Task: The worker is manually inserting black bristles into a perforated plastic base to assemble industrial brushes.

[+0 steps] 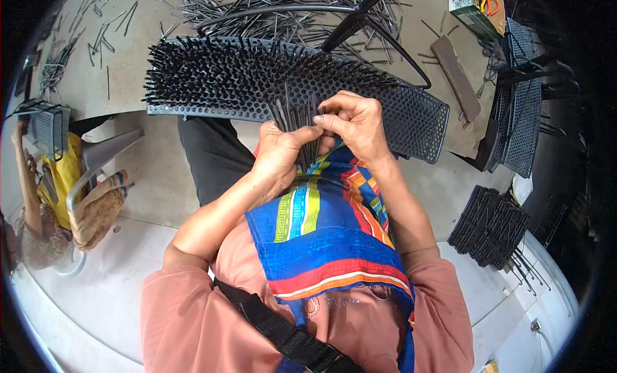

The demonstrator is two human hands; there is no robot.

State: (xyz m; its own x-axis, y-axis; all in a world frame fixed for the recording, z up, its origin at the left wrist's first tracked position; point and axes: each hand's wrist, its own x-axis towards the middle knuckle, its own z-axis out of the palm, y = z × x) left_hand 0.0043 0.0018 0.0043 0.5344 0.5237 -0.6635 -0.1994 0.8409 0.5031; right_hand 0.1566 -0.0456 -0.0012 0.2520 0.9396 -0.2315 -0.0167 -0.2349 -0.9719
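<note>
My left hand (279,148) is closed round a fanned bundle of thin dark rods (297,116), their upper ends standing out above the thumb. At the bundle's right side my right hand (355,124) pinches with thumb and forefinger; which rod is between them is hard to make out. Just beyond both hands lies a long, curved, dark perforated rack (411,119). Its left and middle holes carry a dense mass of upright black rods (218,71), while bare holes show toward its right end.
Loose rods (283,29) lie heaped on the table (128,71) behind the rack, under a curved metal bar (283,9). A brown block (455,77) and a box (474,13) with scissors are at right. Another person's arm (29,186) shows at far left, beside a chair.
</note>
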